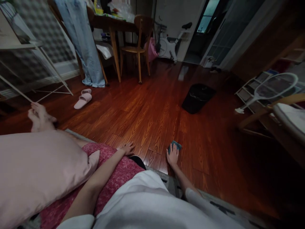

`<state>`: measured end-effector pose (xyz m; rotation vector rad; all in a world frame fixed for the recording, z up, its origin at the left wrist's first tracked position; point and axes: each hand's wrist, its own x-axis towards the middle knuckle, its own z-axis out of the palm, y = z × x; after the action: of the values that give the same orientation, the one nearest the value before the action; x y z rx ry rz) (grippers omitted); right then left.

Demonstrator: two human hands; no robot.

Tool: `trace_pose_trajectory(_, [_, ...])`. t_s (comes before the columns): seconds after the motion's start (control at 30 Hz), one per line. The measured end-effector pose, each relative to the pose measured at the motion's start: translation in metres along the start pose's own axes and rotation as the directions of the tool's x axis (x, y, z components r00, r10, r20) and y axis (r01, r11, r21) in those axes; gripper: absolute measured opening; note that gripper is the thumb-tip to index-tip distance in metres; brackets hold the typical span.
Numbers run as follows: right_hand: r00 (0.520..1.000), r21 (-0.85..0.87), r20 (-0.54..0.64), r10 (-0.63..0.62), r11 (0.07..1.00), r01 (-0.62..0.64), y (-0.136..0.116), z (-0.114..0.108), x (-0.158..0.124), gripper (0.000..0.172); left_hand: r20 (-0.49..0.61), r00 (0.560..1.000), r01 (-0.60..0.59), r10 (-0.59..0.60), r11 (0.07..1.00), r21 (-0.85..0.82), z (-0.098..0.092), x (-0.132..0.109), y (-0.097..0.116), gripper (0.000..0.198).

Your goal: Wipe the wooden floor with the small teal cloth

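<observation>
My right hand (173, 156) presses down on a small blue-green cloth (176, 145) on the wooden floor (152, 121). Its fingers lie over the cloth, which shows between and beyond them. To the left, my left hand (129, 148) rests palm down by the floor with its fingers apart and nothing in it. Just beside that hand, a dark rounded thing with a pale rim (138, 160) is partly covered by the pink-red patterned cloth (121, 168) over my lap; its kind is unclear.
A pink pillow (43, 168) lies over my legs. Ahead stand a black trash bin (197, 98), pink slippers (83, 99), a wooden chair (137, 49) and an exercise bike (168, 46). On the right, a racket (274, 87) leans near a shelf. A patterned mat (221, 206) edges the floor.
</observation>
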<state>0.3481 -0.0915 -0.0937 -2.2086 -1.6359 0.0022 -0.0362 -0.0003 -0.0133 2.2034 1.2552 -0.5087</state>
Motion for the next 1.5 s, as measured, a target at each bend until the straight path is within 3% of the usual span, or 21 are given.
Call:
trace_pose_trajectory(0.07, [0.998, 0.012, -0.021, 0.061, 0.998, -0.061, -0.024, 0.008, 0.004, 0.069, 0.005, 1.000, -0.002, 0.002, 1.000, 0.012, -0.002, -0.001, 0.001, 0.076])
trace_pose_trajectory(0.13, [0.999, 0.020, 0.001, 0.032, 0.999, -0.032, -0.050, 0.012, 0.002, 0.068, 0.008, 1.000, -0.007, 0.007, 1.000, 0.029, -0.003, -0.003, 0.001, 0.076])
trace_pose_trajectory(0.27, [0.962, 0.037, 0.132, -0.240, 0.971, 0.237, -0.083, 0.010, -0.019, 0.064, 0.009, 1.000, -0.006, 0.006, 0.998, 0.057, -0.005, -0.005, 0.001, 0.076])
trace_pose_trajectory(0.4, [0.829, 0.110, 0.213, -0.516, 0.856, 0.505, -0.074, -0.003, -0.049, 0.061, 0.014, 1.000, -0.009, 0.008, 0.997, 0.070, -0.004, -0.005, 0.000, 0.074])
trace_pose_trajectory(0.5, [0.787, 0.125, 0.230, -0.573, 0.819, 0.560, -0.044, -0.014, -0.063, 0.060, 0.019, 1.000, 0.002, -0.004, 0.997, 0.079, -0.003, -0.004, 0.000, 0.075])
trace_pose_trajectory(0.6, [0.822, 0.083, 0.213, -0.528, 0.848, 0.523, -0.009, -0.021, -0.063, 0.060, 0.021, 1.000, 0.019, -0.021, 0.996, 0.083, -0.003, -0.004, 0.001, 0.076])
trace_pose_trajectory(0.73, [0.945, -0.018, 0.112, -0.307, 0.950, 0.310, 0.014, -0.016, -0.042, 0.061, 0.019, 0.999, 0.026, -0.027, 0.997, 0.074, -0.005, -0.005, 0.003, 0.076])
trace_pose_trajectory(0.87, [0.999, -0.044, 0.023, -0.047, 0.998, 0.048, -0.009, 0.001, -0.014, 0.065, 0.016, 1.000, 0.014, -0.015, 0.998, 0.064, -0.007, -0.006, 0.003, 0.076])
trace_pose_trajectory(0.93, [1.000, -0.042, 0.028, -0.002, 0.999, 0.004, -0.032, 0.010, -0.005, 0.067, 0.022, 1.000, 0.018, -0.019, 0.998, 0.066, -0.007, -0.006, 0.004, 0.076])
trace_pose_trajectory(1.0, [0.996, -0.036, 0.064, -0.062, 0.997, 0.065, -0.055, 0.016, -0.003, 0.067, 0.020, 1.000, 0.021, -0.022, 0.998, 0.064, -0.007, -0.006, 0.004, 0.075])
trace_pose_trajectory(1.07, [0.974, -0.012, 0.112, -0.199, 0.979, 0.202, -0.074, 0.018, -0.008, 0.066, 0.015, 1.000, 0.017, -0.018, 0.998, 0.060, -0.006, -0.005, 0.003, 0.075])
trace_pose_trajectory(1.17, [0.894, 0.051, 0.182, -0.411, 0.911, 0.408, -0.082, 0.014, -0.026, 0.064, 0.005, 1.000, 0.013, -0.013, 0.998, 0.062, -0.002, -0.002, -0.001, 0.075])
trace_pose_trajectory(1.27, [0.800, 0.110, 0.229, -0.554, 0.832, 0.544, -0.060, 0.001, -0.045, 0.062, -0.014, 1.000, -0.002, 0.002, 0.998, 0.057, 0.002, 0.002, -0.005, 0.075])
trace_pose_trajectory(1.33, [0.774, 0.118, 0.241, -0.585, 0.810, 0.575, -0.033, -0.010, -0.052, 0.061, -0.025, 1.000, -0.017, 0.018, 0.999, 0.040, 0.004, 0.004, -0.007, 0.076])
trace_pose_trajectory(1.4, [0.806, 0.088, 0.234, -0.544, 0.837, 0.540, -0.003, -0.019, -0.053, 0.060, -0.032, 0.999, -0.024, 0.025, 0.999, 0.026, 0.005, 0.004, -0.009, 0.076])
trace_pose_trajectory(1.5, [0.915, -0.001, 0.176, -0.363, 0.929, 0.369, 0.031, -0.025, -0.041, 0.060, -0.030, 0.999, -0.015, 0.016, 1.000, 0.023, 0.006, 0.004, -0.010, 0.077])
